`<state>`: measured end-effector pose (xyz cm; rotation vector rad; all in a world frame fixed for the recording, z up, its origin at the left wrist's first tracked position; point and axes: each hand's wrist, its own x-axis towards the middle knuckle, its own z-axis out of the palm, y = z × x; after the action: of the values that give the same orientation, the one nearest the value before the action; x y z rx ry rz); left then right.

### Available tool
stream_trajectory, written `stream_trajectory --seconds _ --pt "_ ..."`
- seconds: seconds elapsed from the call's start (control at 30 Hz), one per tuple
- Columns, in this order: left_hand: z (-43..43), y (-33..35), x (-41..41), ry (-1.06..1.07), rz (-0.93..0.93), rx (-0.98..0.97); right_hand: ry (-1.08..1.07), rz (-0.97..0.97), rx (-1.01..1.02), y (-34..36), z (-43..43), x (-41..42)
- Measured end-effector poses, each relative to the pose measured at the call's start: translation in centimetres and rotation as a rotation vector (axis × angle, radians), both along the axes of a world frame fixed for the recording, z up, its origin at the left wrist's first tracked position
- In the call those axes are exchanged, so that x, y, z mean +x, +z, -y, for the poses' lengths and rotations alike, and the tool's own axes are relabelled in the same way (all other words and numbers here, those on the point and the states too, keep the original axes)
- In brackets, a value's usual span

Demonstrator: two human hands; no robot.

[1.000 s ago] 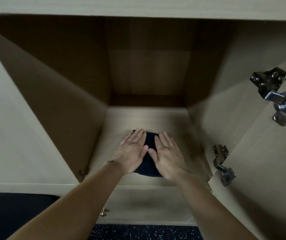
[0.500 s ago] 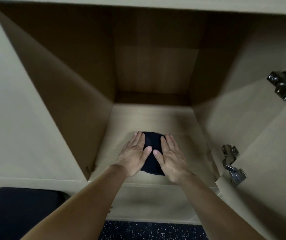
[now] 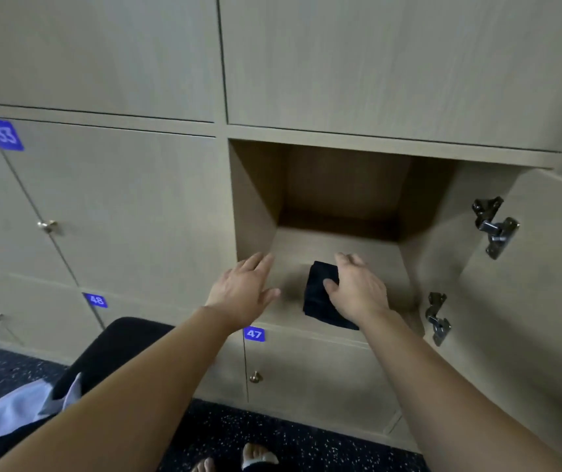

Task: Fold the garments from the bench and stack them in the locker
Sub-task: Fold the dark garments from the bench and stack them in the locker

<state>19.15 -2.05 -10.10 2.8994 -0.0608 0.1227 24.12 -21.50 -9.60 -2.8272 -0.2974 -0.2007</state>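
Observation:
A small folded dark garment (image 3: 318, 294) lies on the floor of the open locker (image 3: 368, 247), near its front edge. My right hand (image 3: 358, 289) hovers over the garment's right side with fingers relaxed, partly covering it; whether it touches the cloth I cannot tell. My left hand (image 3: 244, 287) is off the garment, to its left at the locker's front left corner, fingers spread and holding nothing. On the dark bench (image 3: 109, 349) at lower left lies a pale blue garment (image 3: 14, 415), unfolded.
The locker door (image 3: 545, 267) stands open to the right with two metal hinges (image 3: 494, 226). Closed lockers numbered 33, 48 and 47 surround the open one, with small knobs (image 3: 255, 377). Dark speckled floor and my feet (image 3: 255, 458) are below.
Both hands have lifted off the dark garment and drawn back; the left hand moved left. The camera has pulled away from the locker, bringing bench and neighbouring doors into view.

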Motion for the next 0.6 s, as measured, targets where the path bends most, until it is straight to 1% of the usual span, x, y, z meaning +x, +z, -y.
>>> stream_trajectory --seconds 0.13,0.27,0.43,0.6 --pt "-2.5 2.1 -6.2 0.098 0.035 -0.101 0.049 0.014 0.033 2.4 -3.0 -5.1" --pt "-5.6 2.5 -12.5 0.194 0.062 -0.175 0.151 0.02 0.057 3.0 -6.6 -9.9" --pt "-9.6 1.5 -20.1 0.349 0.075 -0.208 0.283 0.009 0.06 1.7 -11.7 -15.9" --pt "-13.4 -1.3 -28.1 0.513 0.046 -0.241 0.426 -0.076 0.074 -1.0 -16.9 -21.1"
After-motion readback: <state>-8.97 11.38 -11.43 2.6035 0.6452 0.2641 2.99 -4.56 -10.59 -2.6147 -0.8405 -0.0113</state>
